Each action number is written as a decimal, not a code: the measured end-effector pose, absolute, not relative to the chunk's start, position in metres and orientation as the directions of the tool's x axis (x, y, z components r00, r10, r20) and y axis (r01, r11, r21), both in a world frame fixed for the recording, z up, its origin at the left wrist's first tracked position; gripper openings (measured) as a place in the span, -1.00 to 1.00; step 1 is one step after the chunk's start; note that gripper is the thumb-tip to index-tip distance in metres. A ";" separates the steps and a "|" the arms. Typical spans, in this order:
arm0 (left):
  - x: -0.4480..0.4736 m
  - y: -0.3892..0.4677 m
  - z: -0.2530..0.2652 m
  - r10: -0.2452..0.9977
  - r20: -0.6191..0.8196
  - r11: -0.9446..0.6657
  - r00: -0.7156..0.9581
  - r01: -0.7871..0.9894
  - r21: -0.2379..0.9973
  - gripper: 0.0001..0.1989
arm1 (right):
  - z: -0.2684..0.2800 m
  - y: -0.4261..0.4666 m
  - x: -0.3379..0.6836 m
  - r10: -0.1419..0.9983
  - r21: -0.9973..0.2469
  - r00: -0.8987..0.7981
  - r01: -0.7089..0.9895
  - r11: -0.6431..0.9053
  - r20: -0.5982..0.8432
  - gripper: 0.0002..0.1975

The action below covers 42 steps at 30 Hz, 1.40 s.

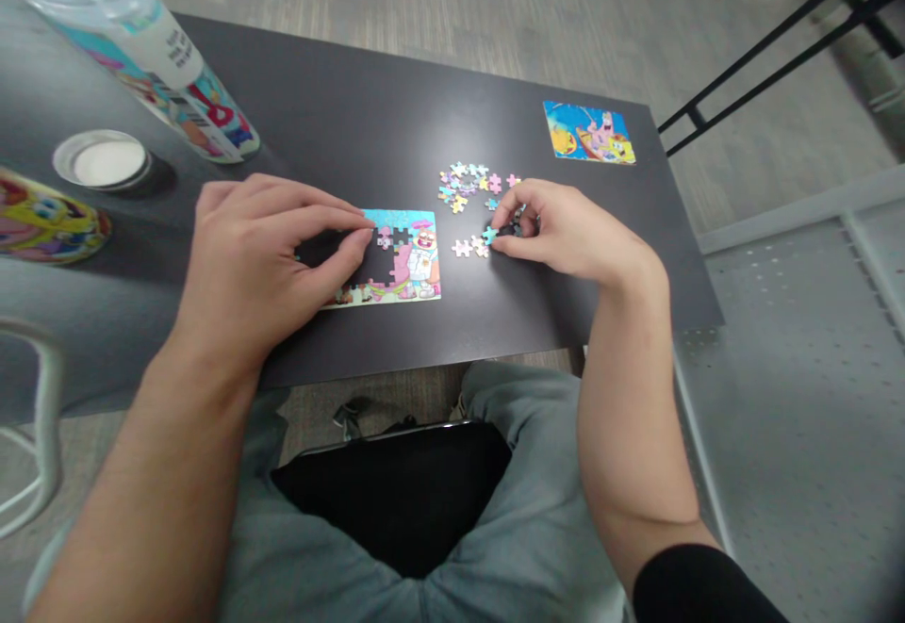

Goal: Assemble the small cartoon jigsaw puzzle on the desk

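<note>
A partly assembled jigsaw puzzle (422, 270) with cartoon figures lies on the dark table, its interior showing gaps. My left hand (261, 251) lies over its left part, thumb and index fingertips close together near the top edge. Whatever may be between them is hidden. To the right of the puzzle, my right hand (558, 227) has its thumb and fingers closed on a teal puzzle piece (488, 236). Beside that piece are some pale loose pieces (463, 248), and dark pieces sit partly under my right fingers. Several colourful loose pieces (459, 180) form a cluster just beyond.
A finished-looking cartoon picture (590, 133) rests at the table's far right. On the left stand a tall clear cylinder (190, 95) with printed wrapping, a round white-centred lid (103, 161) and another printed cylinder (49, 218). The table's (368, 350) near edge faces my lap.
</note>
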<state>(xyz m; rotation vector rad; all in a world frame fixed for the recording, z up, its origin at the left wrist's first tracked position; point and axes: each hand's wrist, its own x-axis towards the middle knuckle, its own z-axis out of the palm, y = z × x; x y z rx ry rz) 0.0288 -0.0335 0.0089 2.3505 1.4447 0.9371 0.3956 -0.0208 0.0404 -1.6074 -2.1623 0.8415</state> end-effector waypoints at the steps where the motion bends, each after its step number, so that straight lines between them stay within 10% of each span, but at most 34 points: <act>1: 0.028 -0.033 0.009 0.863 0.394 -0.491 0.315 0.706 0.510 -0.75 | 0.040 -0.021 0.394 0.945 -0.639 -0.314 0.747 0.183 -0.097 -0.82; 23: 0.029 -0.033 0.000 0.811 0.408 -0.583 0.418 0.635 0.508 -0.76 | 0.003 -0.012 0.308 0.953 -0.947 -0.302 0.306 0.093 -0.005 -0.72; 42: 0.033 -0.036 0.001 0.813 0.396 -0.583 0.428 0.611 0.536 -0.74 | 0.015 -0.015 0.299 0.948 -0.822 -0.317 0.532 0.203 0.029 -0.95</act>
